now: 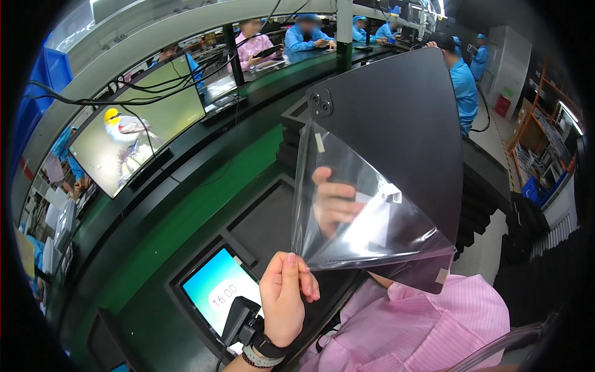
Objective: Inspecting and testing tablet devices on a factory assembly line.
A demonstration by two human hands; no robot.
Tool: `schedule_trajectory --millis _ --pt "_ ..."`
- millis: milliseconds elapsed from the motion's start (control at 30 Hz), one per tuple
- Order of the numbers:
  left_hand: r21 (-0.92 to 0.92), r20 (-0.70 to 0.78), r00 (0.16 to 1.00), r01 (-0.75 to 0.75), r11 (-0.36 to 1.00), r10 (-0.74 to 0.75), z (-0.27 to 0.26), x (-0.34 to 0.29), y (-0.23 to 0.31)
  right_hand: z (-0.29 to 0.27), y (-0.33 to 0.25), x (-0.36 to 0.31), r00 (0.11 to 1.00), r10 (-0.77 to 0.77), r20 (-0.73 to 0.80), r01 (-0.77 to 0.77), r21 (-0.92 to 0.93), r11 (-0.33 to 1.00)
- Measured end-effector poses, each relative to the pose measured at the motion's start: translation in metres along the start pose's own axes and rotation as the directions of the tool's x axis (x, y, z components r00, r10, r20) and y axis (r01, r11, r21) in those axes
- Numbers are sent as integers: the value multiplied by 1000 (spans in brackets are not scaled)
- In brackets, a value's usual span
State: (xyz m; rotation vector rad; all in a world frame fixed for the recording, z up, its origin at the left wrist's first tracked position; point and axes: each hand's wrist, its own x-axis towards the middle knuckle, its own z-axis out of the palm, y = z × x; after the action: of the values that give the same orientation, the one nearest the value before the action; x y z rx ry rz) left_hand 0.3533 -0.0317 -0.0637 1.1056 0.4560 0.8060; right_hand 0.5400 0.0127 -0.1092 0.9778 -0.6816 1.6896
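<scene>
Currently pinching a loose corner of clear, glossy plastic film point(334, 256) between the thumb and bent forefinger of the left hand point(285, 297), with the other fingers loosely curled. Holding the film spread across the lower left part of a large, dark grey tablet with rounded corners point(396, 118), raised at a tilt above the green surface point(149, 304), back to view, with a twin-lens camera block point(321, 103) at the upper left corner. Can make out a blurred hand shape point(336, 204) within the film, but cannot tell seen-through from mirrored. Cannot tell the state of the right fingers either. Wearing pink, finely striped clothing point(427, 325), just below the tablet, and a small black device point(242, 319) by the left wrist. Can see, beside that wrist, a second tablet with a lit blue-to-white screen point(217, 273), lying in a black, recessed tray point(266, 214). Farther back, can see a wide monitor with a yellow-headed bird point(136, 133) and a co-worker in pink point(251, 46) near another in blue point(302, 38).
</scene>
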Motion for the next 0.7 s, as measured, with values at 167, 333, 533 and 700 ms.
schedule_trajectory --millis 167,333,533,700 --pt "60 -16 1000 22 998 -21 -11 -3 -12 -15 5 -1 998 -7 61 4 51 999" --pt "39 45 999 26 999 -28 -6 -25 -15 0 4 13 954 192 230 -219 97 971" --pt "41 65 990 122 992 -125 -9 -35 -27 2 14 15 952 177 251 -221 160 962" --pt "71 80 988 127 989 -133 -12 -38 -29 7 21 16 946 170 275 -233 213 949"
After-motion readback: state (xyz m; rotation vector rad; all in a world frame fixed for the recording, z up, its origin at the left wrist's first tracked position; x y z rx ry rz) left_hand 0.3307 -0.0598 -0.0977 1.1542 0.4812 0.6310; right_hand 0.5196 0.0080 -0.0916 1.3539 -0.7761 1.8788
